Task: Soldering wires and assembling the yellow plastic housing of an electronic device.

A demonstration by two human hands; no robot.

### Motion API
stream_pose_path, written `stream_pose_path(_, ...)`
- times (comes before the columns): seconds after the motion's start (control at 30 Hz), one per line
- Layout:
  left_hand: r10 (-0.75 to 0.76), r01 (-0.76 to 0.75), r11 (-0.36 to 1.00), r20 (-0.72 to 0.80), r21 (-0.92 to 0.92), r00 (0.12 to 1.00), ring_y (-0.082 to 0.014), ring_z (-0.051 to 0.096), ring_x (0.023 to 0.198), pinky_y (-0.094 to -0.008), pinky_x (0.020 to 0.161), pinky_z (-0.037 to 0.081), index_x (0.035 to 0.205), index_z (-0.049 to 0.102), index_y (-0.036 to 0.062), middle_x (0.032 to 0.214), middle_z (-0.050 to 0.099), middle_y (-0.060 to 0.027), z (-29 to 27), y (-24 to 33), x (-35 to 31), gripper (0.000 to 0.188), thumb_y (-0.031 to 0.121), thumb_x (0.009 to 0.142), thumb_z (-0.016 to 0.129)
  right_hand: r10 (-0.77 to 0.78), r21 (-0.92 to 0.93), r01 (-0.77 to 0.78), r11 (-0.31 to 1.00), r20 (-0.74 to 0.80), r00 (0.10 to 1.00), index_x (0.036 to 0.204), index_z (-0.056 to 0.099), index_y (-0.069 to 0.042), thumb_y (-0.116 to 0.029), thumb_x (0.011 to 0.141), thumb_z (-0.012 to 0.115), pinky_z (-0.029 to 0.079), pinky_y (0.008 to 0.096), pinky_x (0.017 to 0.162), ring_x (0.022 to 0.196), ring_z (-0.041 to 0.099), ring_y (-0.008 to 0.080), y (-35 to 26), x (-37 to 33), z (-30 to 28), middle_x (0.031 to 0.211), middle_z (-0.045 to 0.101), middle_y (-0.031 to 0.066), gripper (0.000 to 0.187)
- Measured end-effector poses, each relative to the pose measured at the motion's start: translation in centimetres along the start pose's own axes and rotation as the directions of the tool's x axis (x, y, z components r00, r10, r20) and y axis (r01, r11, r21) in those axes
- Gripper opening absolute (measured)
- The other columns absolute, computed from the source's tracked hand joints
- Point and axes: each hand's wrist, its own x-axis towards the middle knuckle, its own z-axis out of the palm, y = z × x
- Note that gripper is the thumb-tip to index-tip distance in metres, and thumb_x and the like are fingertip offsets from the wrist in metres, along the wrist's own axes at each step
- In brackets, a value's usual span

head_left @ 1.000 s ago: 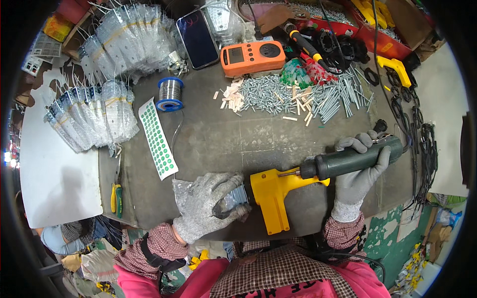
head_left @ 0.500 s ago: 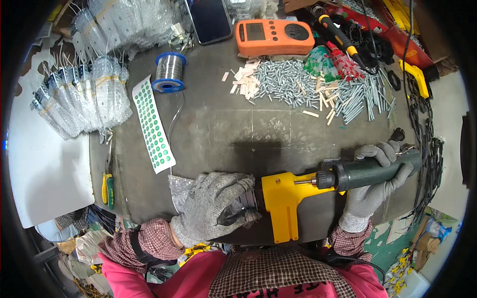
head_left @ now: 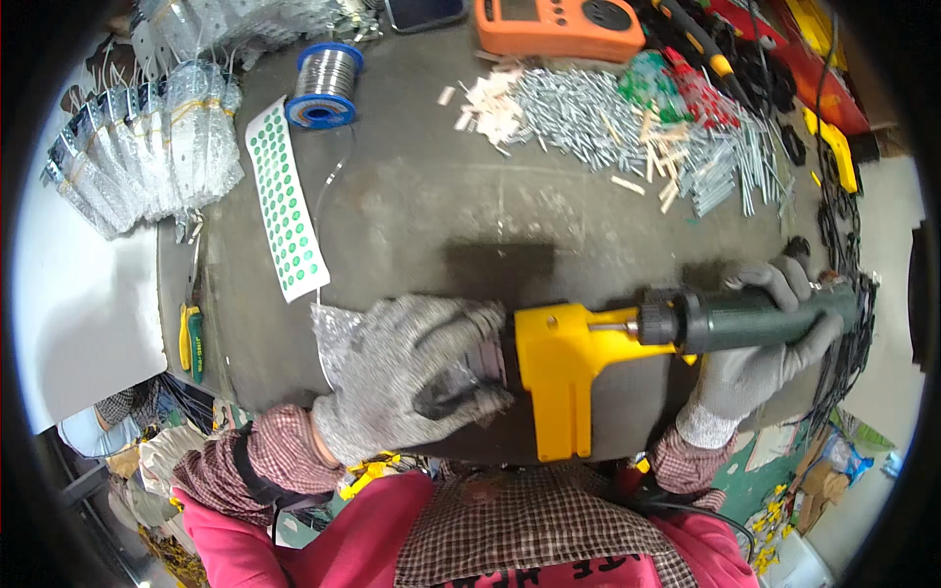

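Driver (head_left: 765,321) in my right fingers (head_left: 772,282), wrapped piece (head_left: 488,361) in my left fingers (head_left: 461,328), casing (head_left: 554,382) between. Beyond, on the desk (head_left: 412,211): sticker sheet (head_left: 284,201) left, solder spool (head_left: 326,78) just right of its far end, screw pile (head_left: 578,118) right, meter (head_left: 559,27) behind that. Pliers (head_left: 197,343) at my far left.

Dark-green screwdriver (head_left: 735,321) points left at yellow housing (head_left: 563,377).

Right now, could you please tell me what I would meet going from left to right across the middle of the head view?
White flat board, metal pliers with yellow-and-green handles, white sheet of round green stickers, grey-gloved left hand, yellow gun-shaped plastic part, dark green cylindrical tool with a metal bit.
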Motion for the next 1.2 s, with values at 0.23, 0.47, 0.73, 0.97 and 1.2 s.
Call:
stream_pose_path(0.23,-0.025,0.017,0.985,0.049,0.172,0.998,-0.0321,0.064,0.103,-0.0433,0.086,0.049,0.128,0.062,0.0091,0.119,0.066,-0.0117,-0.3,1.3,-0.3,0.071,0.033,0.067,0.086,-0.043,0.143,0.042,0.989,0.002,0.999,0.109,0.050,-0.012,-0.023,0.089,0.072,0.036,0.0332,0.086,0.071,0.044,0.0071,-2.3,-2.8,-1.6,0.080,0.042,-0.0055,0.031)
stream_pose_path(0.47,-0.041,0.031,0.955,0.029,0.296,0.999,-0.0314,0.064,0.102,-0.0436,0.085,0.049,0.128,0.063,0.0113,0.116,0.066,-0.0109,0.0,1.7,-0.6,0.069,0.038,0.068,0.085,-0.056,0.149,0.055,0.987,0.005,0.998,0.106,0.052,-0.015,-0.028,0.090,0.072,0.035,0.0320,0.085,0.069,0.041,0.0080,-1.8,-3.1,-1.3,0.076,0.037,-0.0057,0.030)
stream_pose_path(0.73,-0.022,0.006,0.968,0.061,0.250,0.998,-0.0337,0.062,0.100,-0.0451,0.082,0.047,0.127,0.063,0.0076,0.118,0.065,-0.0134,0.0,1.5,-0.3,0.070,0.033,0.066,0.085,-0.056,0.228,0.058,0.972,-0.016,0.998,0.107,0.049,-0.014,-0.031,0.088,0.075,0.039,0.0332,0.087,0.071,0.048,0.0077,-1.1,-2.9,-1.7,0.079,0.046,-0.0049,0.037)
stream_pose_path(0.97,-0.024,0.011,0.976,0.056,0.216,0.998,-0.0314,0.061,0.098,-0.0443,0.081,0.046,0.125,0.065,0.0069,0.118,0.064,-0.0128,0.2,1.2,-0.4,0.067,0.038,0.068,0.083,-0.067,0.166,0.073,0.983,-0.042,0.997,0.100,0.051,-0.013,-0.024,0.083,0.080,0.041,0.0294,0.079,0.071,0.050,0.0077,-0.9,-2.8,-0.9,0.079,0.048,-0.0057,0.036)
stream_pose_path(1.2,0.020,-0.020,0.990,0.001,0.138,1.000,-0.0318,0.062,0.092,-0.0431,0.076,0.047,0.125,0.064,0.0039,0.113,0.066,-0.0134,0.3,0.7,-0.3,0.068,0.038,0.070,0.083,-0.097,0.140,0.110,0.984,-0.097,0.991,0.102,0.050,-0.011,-0.017,0.080,0.081,0.042,0.0300,0.079,0.073,0.051,0.0099,0.0,-2.9,-0.6,0.078,0.049,-0.0044,0.039)
